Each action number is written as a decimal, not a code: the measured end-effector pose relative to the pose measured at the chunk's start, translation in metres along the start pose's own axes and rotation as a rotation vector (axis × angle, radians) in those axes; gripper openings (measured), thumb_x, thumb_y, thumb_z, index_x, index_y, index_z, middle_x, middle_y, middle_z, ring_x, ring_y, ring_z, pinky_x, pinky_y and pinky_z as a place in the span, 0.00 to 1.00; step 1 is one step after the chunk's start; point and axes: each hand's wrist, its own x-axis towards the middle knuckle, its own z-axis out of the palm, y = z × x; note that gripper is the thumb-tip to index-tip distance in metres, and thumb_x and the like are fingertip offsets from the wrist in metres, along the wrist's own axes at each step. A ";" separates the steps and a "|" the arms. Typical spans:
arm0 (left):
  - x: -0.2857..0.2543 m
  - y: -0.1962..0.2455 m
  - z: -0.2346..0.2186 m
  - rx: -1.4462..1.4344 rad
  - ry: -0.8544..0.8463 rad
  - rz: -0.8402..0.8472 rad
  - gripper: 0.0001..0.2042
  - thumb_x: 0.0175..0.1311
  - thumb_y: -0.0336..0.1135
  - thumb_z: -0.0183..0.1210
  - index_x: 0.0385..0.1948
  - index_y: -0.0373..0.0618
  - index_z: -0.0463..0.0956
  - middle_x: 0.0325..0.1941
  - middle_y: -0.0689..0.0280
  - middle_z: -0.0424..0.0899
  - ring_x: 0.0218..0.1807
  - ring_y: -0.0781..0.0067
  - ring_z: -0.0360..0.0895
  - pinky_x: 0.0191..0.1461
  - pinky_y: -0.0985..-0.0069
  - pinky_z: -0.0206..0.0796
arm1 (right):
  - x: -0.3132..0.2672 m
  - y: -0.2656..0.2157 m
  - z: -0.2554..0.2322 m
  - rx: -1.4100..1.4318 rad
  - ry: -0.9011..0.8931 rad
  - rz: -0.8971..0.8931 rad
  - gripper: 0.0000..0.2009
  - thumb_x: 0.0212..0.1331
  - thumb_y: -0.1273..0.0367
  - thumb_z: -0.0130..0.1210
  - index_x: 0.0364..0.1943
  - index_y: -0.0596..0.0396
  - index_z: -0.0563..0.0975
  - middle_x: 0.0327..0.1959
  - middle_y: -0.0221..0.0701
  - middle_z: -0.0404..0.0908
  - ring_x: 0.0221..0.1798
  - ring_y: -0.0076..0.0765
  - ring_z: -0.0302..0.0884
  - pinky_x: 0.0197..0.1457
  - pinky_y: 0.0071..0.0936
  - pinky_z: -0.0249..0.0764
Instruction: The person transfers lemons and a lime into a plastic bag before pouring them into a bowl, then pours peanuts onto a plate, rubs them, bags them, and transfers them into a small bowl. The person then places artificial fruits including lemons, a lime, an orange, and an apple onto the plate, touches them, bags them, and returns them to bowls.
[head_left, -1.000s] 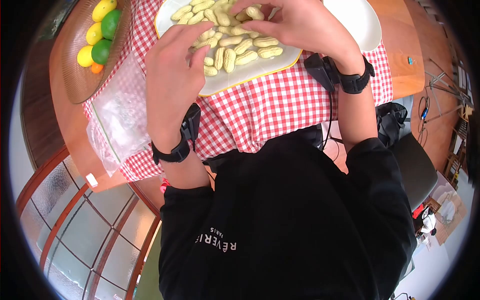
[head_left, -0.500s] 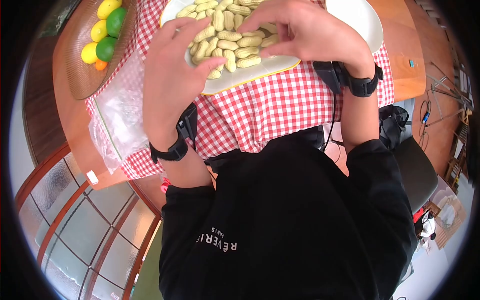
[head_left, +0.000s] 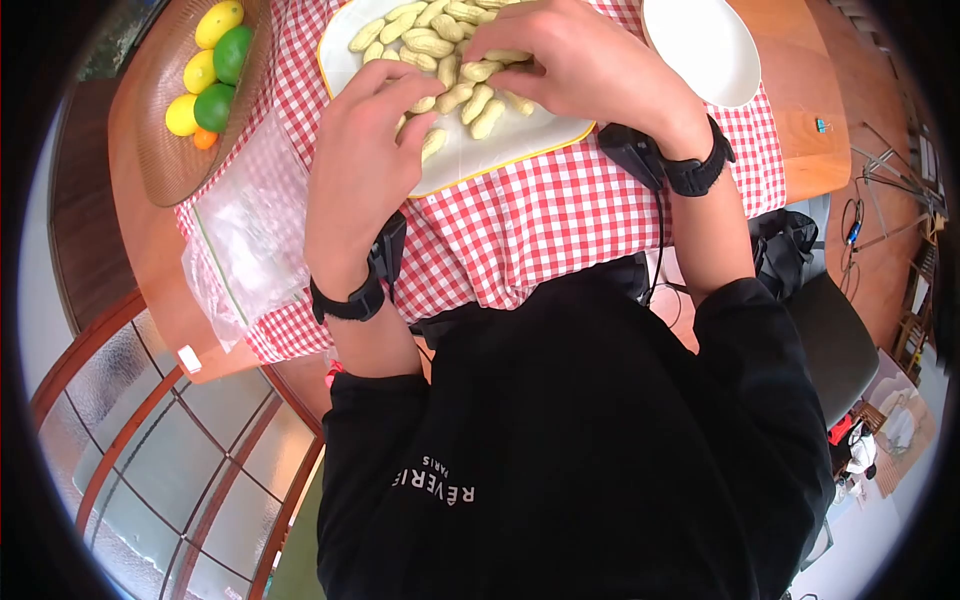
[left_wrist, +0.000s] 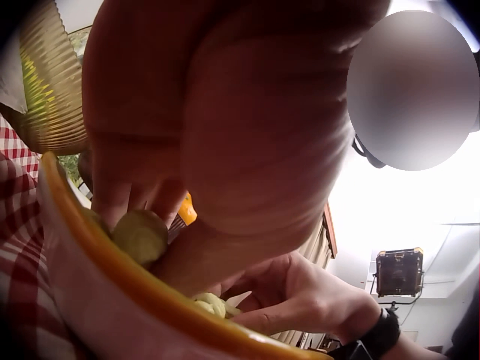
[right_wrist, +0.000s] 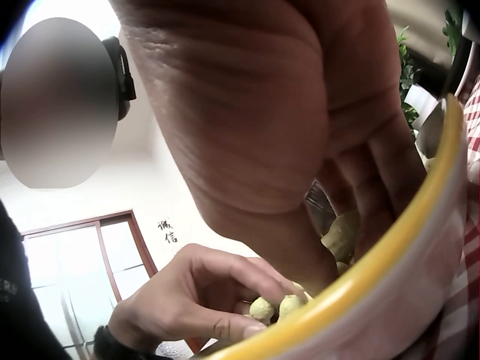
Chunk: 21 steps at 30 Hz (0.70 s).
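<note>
Both hands reach into a white serving dish [head_left: 465,165] with a yellow rim, which holds many unshelled peanuts [head_left: 428,42]. My left hand [head_left: 365,160] is at the dish's left side, its thumb and fingers curled round peanuts; the left wrist view has one peanut [left_wrist: 140,236] between them. On the right side, my right hand [head_left: 595,70] bends its fingers down over peanuts near the middle and grips them between fingers and thumb. In the left wrist view, pale peanuts [left_wrist: 214,304] show at its fingertips.
A ribbed glass bowl [head_left: 160,150] with lemons, limes and a small orange fruit stands at the left. Near it lies a clear plastic bag [head_left: 250,220]. A white plate [head_left: 705,50] is at the right, on the red checked cloth [head_left: 520,220].
Both hands were spread over the peanuts half a second ago; now their fingers have closed in on some. The peanuts in the dish have shifted, baring more of its front.
</note>
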 end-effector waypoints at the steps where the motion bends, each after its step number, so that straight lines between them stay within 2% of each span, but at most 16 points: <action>1: 0.001 -0.001 0.000 0.002 0.020 0.001 0.13 0.59 0.23 0.68 0.47 0.40 0.86 0.50 0.55 0.84 0.47 0.47 0.84 0.54 0.60 0.75 | 0.000 0.000 -0.003 -0.011 -0.003 0.025 0.11 0.57 0.74 0.62 0.44 0.62 0.85 0.37 0.49 0.87 0.42 0.57 0.86 0.48 0.43 0.81; 2: 0.001 0.000 -0.001 0.001 0.019 0.003 0.13 0.59 0.23 0.68 0.47 0.40 0.86 0.50 0.55 0.84 0.47 0.47 0.84 0.54 0.60 0.75 | 0.000 0.001 -0.004 -0.020 -0.009 0.053 0.12 0.57 0.74 0.62 0.45 0.62 0.85 0.36 0.50 0.87 0.41 0.57 0.87 0.48 0.43 0.82; 4: 0.000 0.002 -0.004 0.029 0.079 -0.016 0.14 0.58 0.22 0.70 0.47 0.41 0.87 0.49 0.59 0.87 0.51 0.55 0.86 0.57 0.66 0.75 | -0.002 -0.001 -0.006 -0.024 0.042 0.038 0.12 0.57 0.74 0.62 0.45 0.63 0.85 0.36 0.50 0.87 0.41 0.57 0.87 0.48 0.43 0.82; 8: 0.000 0.003 -0.004 0.064 0.172 0.054 0.15 0.57 0.24 0.70 0.47 0.42 0.87 0.47 0.59 0.85 0.50 0.52 0.83 0.54 0.62 0.74 | 0.001 0.007 -0.003 -0.100 0.181 -0.024 0.13 0.57 0.74 0.63 0.46 0.64 0.85 0.37 0.49 0.87 0.41 0.56 0.87 0.48 0.42 0.82; 11: 0.000 0.004 -0.009 0.093 0.170 0.047 0.16 0.55 0.25 0.72 0.48 0.43 0.87 0.48 0.60 0.85 0.52 0.53 0.82 0.55 0.63 0.74 | 0.000 0.001 -0.013 -0.123 0.161 -0.003 0.13 0.58 0.73 0.64 0.47 0.63 0.85 0.39 0.48 0.87 0.42 0.55 0.86 0.48 0.42 0.81; 15: -0.007 0.006 -0.025 0.052 0.026 0.017 0.20 0.53 0.27 0.74 0.50 0.43 0.86 0.48 0.59 0.85 0.54 0.52 0.81 0.57 0.62 0.73 | -0.002 0.004 -0.012 0.020 0.028 -0.072 0.14 0.58 0.72 0.64 0.48 0.62 0.85 0.40 0.46 0.85 0.41 0.55 0.84 0.46 0.43 0.81; 17: -0.009 0.006 -0.030 0.007 -0.026 0.020 0.21 0.52 0.28 0.75 0.52 0.43 0.85 0.49 0.59 0.85 0.54 0.52 0.81 0.58 0.62 0.73 | -0.006 -0.010 -0.010 -0.062 -0.086 0.004 0.13 0.59 0.71 0.63 0.47 0.61 0.84 0.39 0.45 0.83 0.40 0.55 0.83 0.44 0.45 0.79; 18: -0.011 0.006 -0.030 0.014 -0.049 0.035 0.22 0.53 0.28 0.75 0.53 0.43 0.84 0.50 0.59 0.84 0.54 0.51 0.81 0.59 0.61 0.73 | -0.006 -0.010 -0.007 -0.061 -0.089 0.011 0.13 0.59 0.71 0.63 0.47 0.61 0.84 0.39 0.45 0.83 0.40 0.55 0.83 0.44 0.45 0.79; 21: -0.012 0.005 -0.022 0.018 -0.094 0.037 0.23 0.54 0.28 0.73 0.55 0.42 0.83 0.52 0.58 0.83 0.54 0.49 0.81 0.59 0.61 0.73 | -0.004 -0.010 0.009 -0.304 0.011 -0.071 0.11 0.61 0.69 0.63 0.43 0.60 0.84 0.39 0.44 0.83 0.39 0.54 0.83 0.43 0.45 0.79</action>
